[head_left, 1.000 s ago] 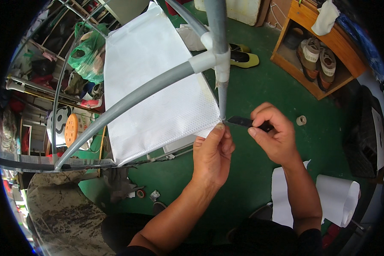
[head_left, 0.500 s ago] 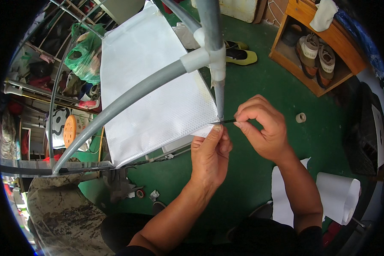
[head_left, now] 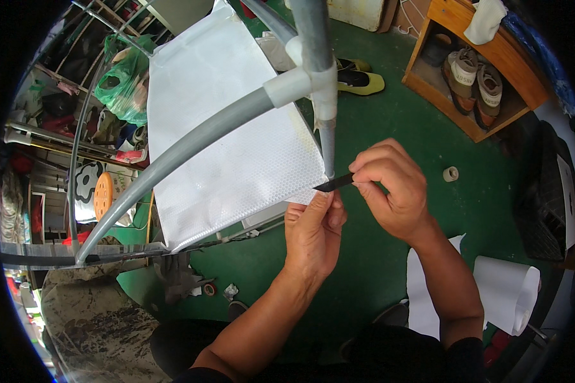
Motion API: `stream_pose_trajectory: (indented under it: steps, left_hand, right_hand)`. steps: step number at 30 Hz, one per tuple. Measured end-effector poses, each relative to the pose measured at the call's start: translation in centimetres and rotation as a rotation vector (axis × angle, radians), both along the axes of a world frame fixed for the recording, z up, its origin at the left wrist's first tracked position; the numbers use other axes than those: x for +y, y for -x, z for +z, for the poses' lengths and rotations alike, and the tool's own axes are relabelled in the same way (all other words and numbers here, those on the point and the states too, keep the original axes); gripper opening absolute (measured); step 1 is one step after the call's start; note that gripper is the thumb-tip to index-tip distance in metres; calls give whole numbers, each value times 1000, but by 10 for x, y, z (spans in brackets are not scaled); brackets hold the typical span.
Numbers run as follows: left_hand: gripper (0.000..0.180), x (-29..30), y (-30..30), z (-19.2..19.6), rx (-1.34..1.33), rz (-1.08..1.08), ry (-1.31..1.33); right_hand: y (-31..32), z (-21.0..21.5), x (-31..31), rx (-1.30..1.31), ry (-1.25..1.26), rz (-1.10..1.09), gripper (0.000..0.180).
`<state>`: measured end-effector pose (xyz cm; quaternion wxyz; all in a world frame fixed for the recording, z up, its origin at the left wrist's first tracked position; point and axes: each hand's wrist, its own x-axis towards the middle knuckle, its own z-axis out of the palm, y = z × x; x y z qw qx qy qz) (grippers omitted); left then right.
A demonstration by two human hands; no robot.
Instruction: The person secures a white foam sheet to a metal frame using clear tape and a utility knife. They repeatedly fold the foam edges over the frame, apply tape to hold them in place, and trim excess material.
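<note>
A large white textured sheet (head_left: 230,134) is stretched over a shelf of a grey tube rack (head_left: 201,131). At the sheet's near right corner, my left hand (head_left: 314,233) pinches its edge between thumb and fingers. My right hand (head_left: 393,188) holds a flat black knife blade (head_left: 334,183) with a slanted end, gripped between thumb and fingertips. The blade's point lies at the sheet's corner, just above my left thumb and close to the foot of the upright tube. My left fingers hide part of the corner.
White plastic joints (head_left: 289,87) connect the tubes over the sheet. A wooden shoe cabinet (head_left: 421,76) stands far right. On the green floor lie yellow shoes (head_left: 363,82), a small tape roll (head_left: 450,173) and a white roll of sheet (head_left: 506,290). A camouflage-covered seat (head_left: 96,319) is near left.
The black blade has turned in my right hand, so its flat side shows instead of its thin edge. My left hand stays pinched on the corner.
</note>
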<state>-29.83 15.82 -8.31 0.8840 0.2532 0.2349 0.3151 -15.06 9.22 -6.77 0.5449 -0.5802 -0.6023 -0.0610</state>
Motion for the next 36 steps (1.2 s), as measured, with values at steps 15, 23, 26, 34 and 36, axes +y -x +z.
stream_pose_trajectory:
  steps: [15, 23, 26, 34, 36]
  left_hand:
    - [19, 6, 1, -9, -8, -22, -10]
    - [23, 11, 1, -13, 22, -31, -73]
    - [23, 13, 0, -13, 52, -26, -90]
    - [20, 35, 7, -28, 44, -187, -203]
    - [20, 38, 5, -24, 32, -186, -183]
  right_hand:
    - [-3, 2, -2, -62, 21, -31, 19]
    - [-1, 1, -2, -45, 20, -46, 20]
    - [-6, -1, -5, -59, 14, -45, 19]
    - [-9, -5, -9, 75, 77, -38, 18]
    - [-13, -11, -14, 251, 86, -13, 17]
